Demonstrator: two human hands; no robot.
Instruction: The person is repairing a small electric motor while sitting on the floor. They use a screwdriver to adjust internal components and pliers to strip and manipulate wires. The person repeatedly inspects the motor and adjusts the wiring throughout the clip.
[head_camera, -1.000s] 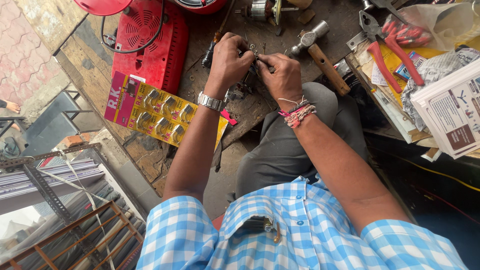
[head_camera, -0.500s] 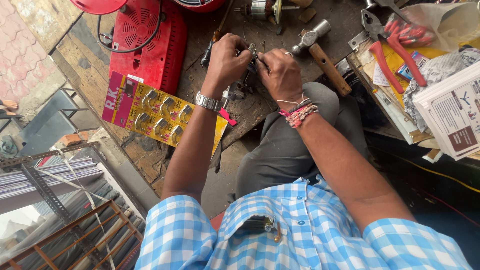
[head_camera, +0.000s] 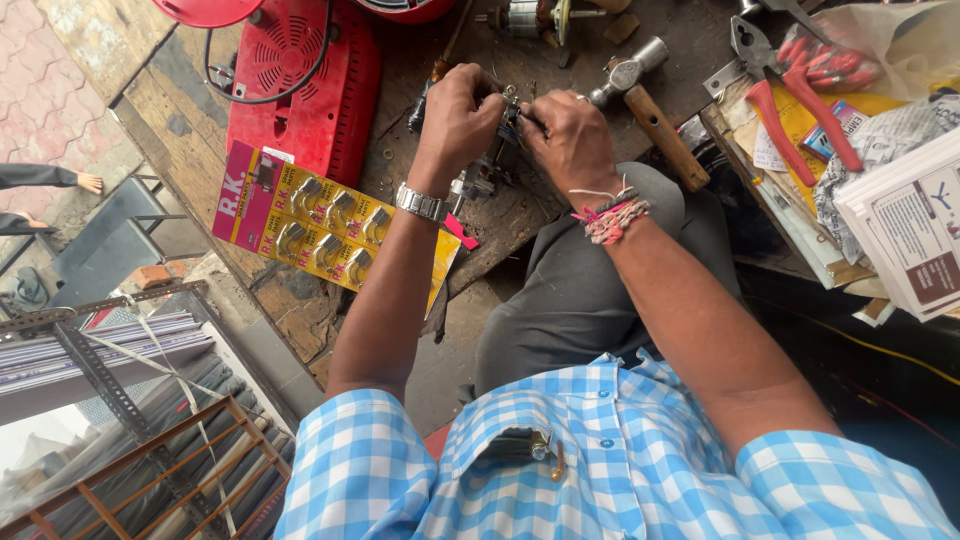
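Both hands curled around small metal part

small dark metal part, pinched above workbench

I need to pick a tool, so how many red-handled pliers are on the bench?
1: the red-handled pliers lie at the upper right, beyond the hammer; others may be hidden.

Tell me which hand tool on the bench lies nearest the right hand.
The wooden-handled hammer, just beside the right hand. The red-handled pliers lie farther off, on the yellow paper.
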